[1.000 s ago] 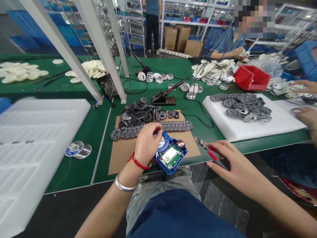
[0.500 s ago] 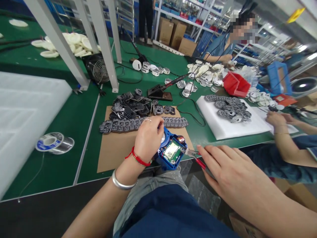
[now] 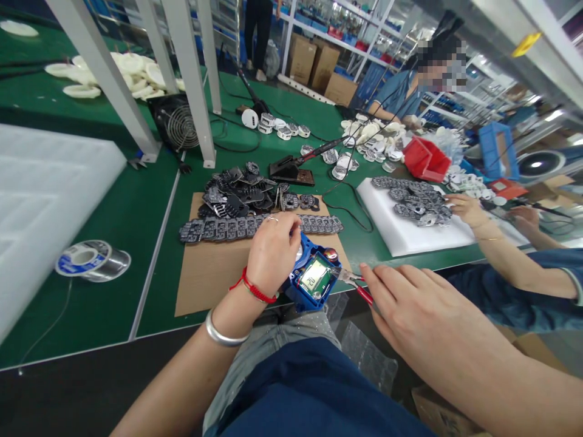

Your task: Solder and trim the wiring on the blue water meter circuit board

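Note:
A blue plastic meter housing [image 3: 306,298] sits at the table edge above my lap, with a green circuit board [image 3: 324,280] and a lit display [image 3: 311,279] inside. My left hand [image 3: 276,249] is closed at the housing's upper left side, its fingertips partly hidden. My right hand [image 3: 410,303] grips red-handled pliers [image 3: 364,295]. The metal jaws of the pliers reach the right side of the board, beside the display. Whether the jaws pinch anything is too small to tell.
Behind the housing, a row of circuit boards [image 3: 228,229] and a heap of them lie on cardboard [image 3: 204,273]. A soldering iron [image 3: 319,150] rests in its stand. A solder spool [image 3: 91,260] stands left. At right, a co-worker's hand [image 3: 469,209] touches boards on white foam [image 3: 396,233].
The pliers' jaws stay by the board with only a slight shift. The co-worker's hand has moved left to the boards on the foam. The whole view has shifted slightly.

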A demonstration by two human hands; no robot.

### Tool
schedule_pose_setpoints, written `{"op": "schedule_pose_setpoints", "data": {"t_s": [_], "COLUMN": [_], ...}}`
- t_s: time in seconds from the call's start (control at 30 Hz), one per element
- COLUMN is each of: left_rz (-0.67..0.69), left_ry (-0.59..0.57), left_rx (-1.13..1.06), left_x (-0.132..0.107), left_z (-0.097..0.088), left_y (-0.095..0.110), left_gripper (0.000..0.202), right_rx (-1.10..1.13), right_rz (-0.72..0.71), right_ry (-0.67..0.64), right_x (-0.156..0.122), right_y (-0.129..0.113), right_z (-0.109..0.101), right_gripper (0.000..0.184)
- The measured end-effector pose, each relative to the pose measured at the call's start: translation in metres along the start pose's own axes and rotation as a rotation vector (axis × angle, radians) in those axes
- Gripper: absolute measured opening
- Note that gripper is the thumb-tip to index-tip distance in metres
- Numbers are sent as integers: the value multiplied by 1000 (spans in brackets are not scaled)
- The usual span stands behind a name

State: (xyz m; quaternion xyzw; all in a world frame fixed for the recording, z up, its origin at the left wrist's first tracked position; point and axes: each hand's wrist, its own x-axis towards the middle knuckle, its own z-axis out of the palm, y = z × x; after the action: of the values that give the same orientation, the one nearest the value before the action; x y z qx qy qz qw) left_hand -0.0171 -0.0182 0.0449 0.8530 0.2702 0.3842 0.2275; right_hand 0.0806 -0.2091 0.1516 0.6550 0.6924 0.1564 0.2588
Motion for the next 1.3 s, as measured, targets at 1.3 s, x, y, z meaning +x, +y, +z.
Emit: {"op": "schedule_pose_setpoints", "data": {"t_s": [1.3], "left_rz": [-3], "left_ry": [-3], "left_rx": [-17], "left_x": [-1], "left_z": [-1], "left_y": [-1], "left_gripper": [10], "right_rx": [353], "right_rz": [313], "right_ry": [185], "right_x": [-14], "right_y": [-25], "right_z": [23], "right_gripper": [34]}}
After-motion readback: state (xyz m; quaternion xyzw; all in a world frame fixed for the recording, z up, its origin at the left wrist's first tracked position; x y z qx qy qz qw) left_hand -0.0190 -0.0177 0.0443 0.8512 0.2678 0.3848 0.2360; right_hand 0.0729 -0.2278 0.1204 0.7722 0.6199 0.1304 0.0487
